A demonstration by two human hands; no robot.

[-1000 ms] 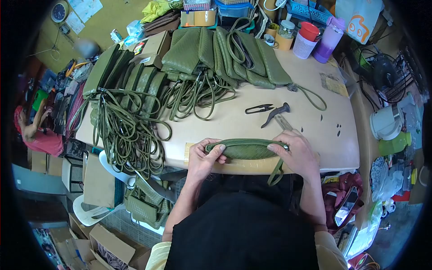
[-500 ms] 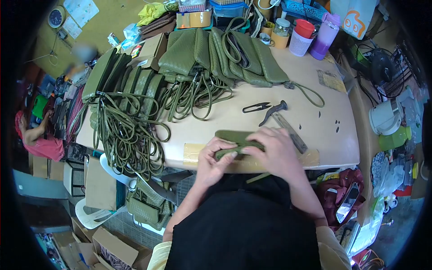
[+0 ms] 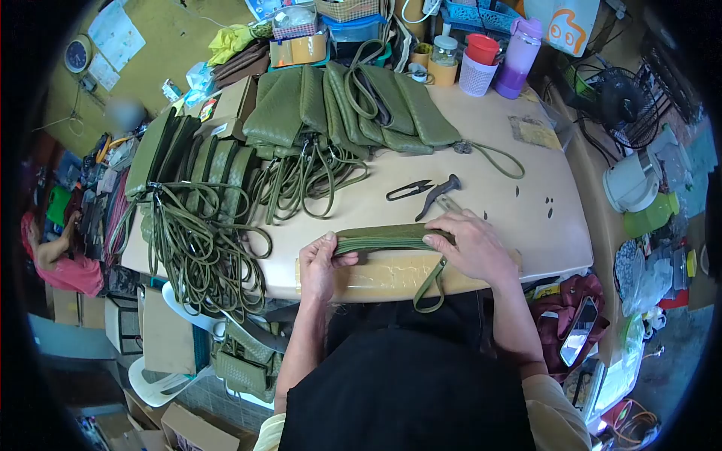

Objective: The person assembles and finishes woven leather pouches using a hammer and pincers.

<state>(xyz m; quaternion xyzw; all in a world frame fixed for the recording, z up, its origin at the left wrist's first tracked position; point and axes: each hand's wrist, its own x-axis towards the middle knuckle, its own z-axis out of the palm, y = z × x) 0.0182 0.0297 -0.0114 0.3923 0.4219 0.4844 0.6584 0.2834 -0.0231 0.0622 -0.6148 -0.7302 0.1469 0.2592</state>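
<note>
A green pouch [image 3: 387,239] is stretched level above the front edge of the table, its long ribbed edge facing me. My left hand [image 3: 319,264] is closed on its left end, thumb on top and fingers below. At the other end, my right hand [image 3: 472,244] grips it with the thumb in front and the fingers over the top. A narrow green strap [image 3: 429,289] loops down from the pouch's right side over the table edge. Beyond my right hand lie a hammer [image 3: 440,197], its handle partly hidden, and black thread snips [image 3: 408,190].
Several green quilted pouches [image 3: 286,109] are stacked at the back of the table [image 3: 526,233], with a tangle of green straps [image 3: 203,248] at left. A purple bottle [image 3: 519,60] and a red cup [image 3: 482,49] stand behind. A person [image 3: 64,263] sits far left.
My hands have moved apart, and the pouch, bunched between them before, is now drawn out straight. Its strap hangs in a visible loop. The whole view has shifted slightly.
</note>
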